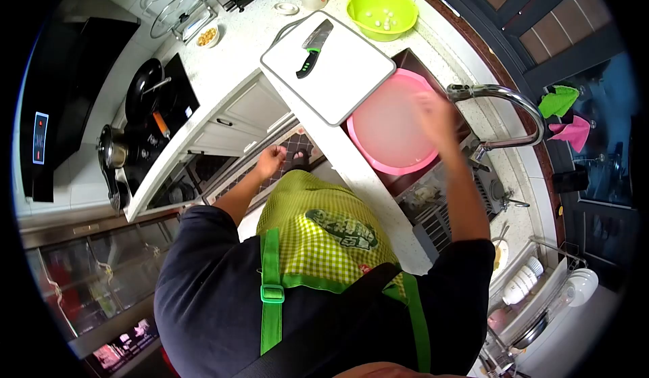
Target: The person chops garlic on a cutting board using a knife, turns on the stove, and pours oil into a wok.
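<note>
My right hand (434, 115): blurred, over the pink basin (397, 170); I cannot tell its grip.
My left hand (272, 159): narrow, fingers curled in.
Pink basin: at the sink (410, 60), beside the cutting board (351, 63).
Apron logo (343, 229): unreadable to me.

The person's right hand (435, 117), blurred, is over the right side of a pink plastic basin (389, 163) of cloudy water set in the sink (405, 60). A chrome gooseneck faucet (524, 101) arcs beside it. The left hand (272, 160), fingers curled, hangs near the checkered apron (318, 209). A kitchen knife (312, 53) lies on the white cutting board (345, 74) next to the basin; a lime-green bowl (399, 33) beyond holds small white pieces (385, 21).
</note>
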A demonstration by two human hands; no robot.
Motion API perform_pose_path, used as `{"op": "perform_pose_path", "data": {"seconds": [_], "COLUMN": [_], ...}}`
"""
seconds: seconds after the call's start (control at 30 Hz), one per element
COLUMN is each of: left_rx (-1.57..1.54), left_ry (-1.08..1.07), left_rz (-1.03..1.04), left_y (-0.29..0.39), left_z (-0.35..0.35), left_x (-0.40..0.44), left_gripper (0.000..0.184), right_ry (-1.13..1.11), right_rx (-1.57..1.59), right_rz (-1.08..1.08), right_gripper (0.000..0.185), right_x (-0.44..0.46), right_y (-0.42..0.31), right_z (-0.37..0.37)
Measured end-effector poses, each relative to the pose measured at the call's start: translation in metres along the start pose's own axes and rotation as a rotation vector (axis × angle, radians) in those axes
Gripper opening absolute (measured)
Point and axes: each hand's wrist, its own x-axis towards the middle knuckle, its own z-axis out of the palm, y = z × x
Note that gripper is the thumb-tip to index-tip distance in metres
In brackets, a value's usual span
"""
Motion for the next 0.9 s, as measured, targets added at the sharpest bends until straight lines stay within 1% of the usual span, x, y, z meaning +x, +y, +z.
{"op": "perform_pose_path", "data": {"seconds": [0.03, 0.07, 0.1, 0.13, 0.17, 0.23, 0.3, 0.33, 0.37, 0.43, 0.47, 0.5, 0.53, 0.57, 0.6, 0.63, 0.7, 0.77, 0.83, 0.87, 0.9], "left_rx": [-0.001, -0.013, -0.023, -0.095, -0.090, -0.005, -0.038, -0.044, -0.060, 0.037, 0.083, 0.132, 0.152, 0.154, 0.165, 0.172, 0.236, 0.241, 0.374, 0.433, 0.407], "left_ry": [-0.012, 0.028, 0.070, 0.095, 0.088, 0.107, 0.061, 0.103, 0.066, 0.012, 0.015, 0.016, 0.027, 0.013, -0.004, -0.020, -0.034, -0.099, -0.116, -0.171, -0.183], "left_rz": [0.006, 0.099, 0.188, 0.253, 0.251, 0.391, 0.433, 0.523, 0.568, 0.607, 0.638, 0.666, 0.764, 0.759, 0.834, 0.909, 1.064, 1.042, 1.112, 1.066, 1.079], "left_y": [0.017, 0.032, 0.048, 0.066, 0.080, 0.111, 0.158, 0.173, 0.188, 0.230, 0.243, 0.255, 0.273, 0.289, 0.304, 0.318, 0.347, 0.359, 0.361, 0.363, 0.369], "left_z": [0.000, -0.001, -0.006, -0.009, -0.015, -0.034, -0.048, -0.051, -0.057, -0.069, -0.073, -0.076, -0.077, -0.075, -0.071, -0.064, -0.044, -0.019, 0.016, 0.033, 0.052], "left_x": [0.013, 0.027, 0.039, 0.050, 0.068, 0.111, 0.141, 0.157, 0.170, 0.190, 0.205, 0.219, 0.228, 0.236, 0.246, 0.255, 0.273, 0.295, 0.324, 0.339, 0.353], "left_gripper": [0.024, 0.019, 0.014, 0.014, 0.014, 0.019, 0.017, 0.014, 0.014, 0.013, 0.013, 0.013, 0.014, 0.016, 0.016, 0.016, 0.017, 0.017, 0.018, 0.022, 0.022], "right_ry": [-0.065, -0.167, -0.225, -0.233, -0.185, -0.123, -0.101, -0.009, -0.038, -0.026, 0.023, 0.038, -0.025, -0.082, -0.124, -0.095, -0.058, -0.028, 0.048, 0.083, 0.119], "right_rx": [0.032, 0.131, 0.069, -0.011, -0.056, -0.186, -0.283, -0.324, -0.316, -0.259, -0.253, -0.257, -0.147, -0.035, 0.065, 0.056, 0.815, 1.044, 1.136, 1.258, 1.375], "right_rz": [-0.006, 0.085, 0.193, 0.188, 0.209, 0.219, 0.360, 0.368, 0.459, 0.531, 0.477, 0.506, 0.585, 0.659, 0.671, 0.690, 0.949, 1.064, 1.116, 1.126, 1.128], "right_gripper": [0.014, 0.019, 0.029, 0.035, 0.040, 0.049, 0.059, 0.070, 0.077, 0.080, 0.076, 0.076, 0.074, 0.073, 0.061, 0.061, 0.045, 0.030, 0.026, 0.025, 0.025], "right_x": [0.012, 0.027, 0.040, 0.055, 0.069, 0.107, 0.145, 0.158, 0.170, 0.186, 0.186, 0.185, 0.184, 0.182, 0.174, 0.169, 0.149, 0.126, 0.103, 0.084, 0.065], "right_y": [0.001, 0.019, 0.018, 0.032, 0.028, 0.007, -0.005, -0.002, 0.005, 0.020, 0.030, 0.026, 0.020, 0.017, 0.042, 0.042, 0.032, 0.014, 0.002, 0.015, 0.029], "right_z": [0.041, 0.085, 0.122, 0.163, 0.195, 0.243, 0.291, 0.315, 0.333, 0.360, 0.369, 0.363, 0.350, 0.336, 0.335, 0.318, 0.283, 0.255, 0.231, 0.229, 0.224]}}
